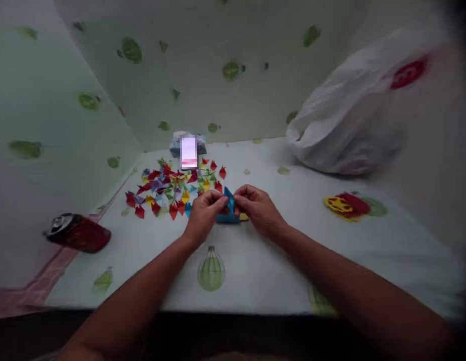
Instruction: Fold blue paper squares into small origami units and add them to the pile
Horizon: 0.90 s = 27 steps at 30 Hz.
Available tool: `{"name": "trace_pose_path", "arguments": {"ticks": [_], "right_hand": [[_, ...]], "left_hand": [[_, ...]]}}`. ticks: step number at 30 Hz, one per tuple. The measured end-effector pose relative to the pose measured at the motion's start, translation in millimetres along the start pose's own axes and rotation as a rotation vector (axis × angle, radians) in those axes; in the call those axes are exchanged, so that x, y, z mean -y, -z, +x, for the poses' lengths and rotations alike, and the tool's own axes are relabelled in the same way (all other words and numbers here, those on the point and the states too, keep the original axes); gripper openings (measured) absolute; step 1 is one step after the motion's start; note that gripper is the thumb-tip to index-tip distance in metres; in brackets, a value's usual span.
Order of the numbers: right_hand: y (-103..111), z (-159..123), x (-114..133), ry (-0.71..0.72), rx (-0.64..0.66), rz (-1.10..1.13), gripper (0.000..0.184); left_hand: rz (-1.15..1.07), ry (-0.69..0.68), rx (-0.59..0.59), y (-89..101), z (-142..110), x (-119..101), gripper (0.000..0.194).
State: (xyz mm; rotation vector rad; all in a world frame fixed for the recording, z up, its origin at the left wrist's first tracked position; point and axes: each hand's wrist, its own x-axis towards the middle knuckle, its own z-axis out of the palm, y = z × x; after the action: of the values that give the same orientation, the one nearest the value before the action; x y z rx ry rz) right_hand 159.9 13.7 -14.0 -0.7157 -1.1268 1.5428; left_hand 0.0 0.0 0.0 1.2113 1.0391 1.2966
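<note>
both hands [230,205] pinching blue folded paper [229,199]; white bag [341,110], right beyond them, red logo unreadable.

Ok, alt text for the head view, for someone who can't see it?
Left hand and right hand pinch a blue origami piece over a balloon-print tablecloth. Many colourful origami pieces lie left, near a lit phone; a drink can is far left, a white bag right.

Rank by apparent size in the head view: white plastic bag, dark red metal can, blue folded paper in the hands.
White plastic bag
Dark red metal can
Blue folded paper, partly hidden
</note>
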Motion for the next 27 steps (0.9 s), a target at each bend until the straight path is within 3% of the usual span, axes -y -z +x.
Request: {"name": "trace_pose_path", "arguments": {"ticks": [5,13,27], "right_hand": [[0.8,-1.0,1.3,-0.007,0.019,-0.041,0.034],[1.0,-5.2,5.5,0.105,-0.002,-0.322,0.037],[-2.2,-5.3,8.3,0.161,-0.037,-0.499,0.026]], "left_hand": [[0.032,-0.034,-0.015,-1.3,-2.2,1.0,0.026],[0.052,-0.038,-0.026,-3.1,-3.1,2.0,0.023],[0.038,0.002,0.003,-1.8,-0.2,4.1,0.023]]}}
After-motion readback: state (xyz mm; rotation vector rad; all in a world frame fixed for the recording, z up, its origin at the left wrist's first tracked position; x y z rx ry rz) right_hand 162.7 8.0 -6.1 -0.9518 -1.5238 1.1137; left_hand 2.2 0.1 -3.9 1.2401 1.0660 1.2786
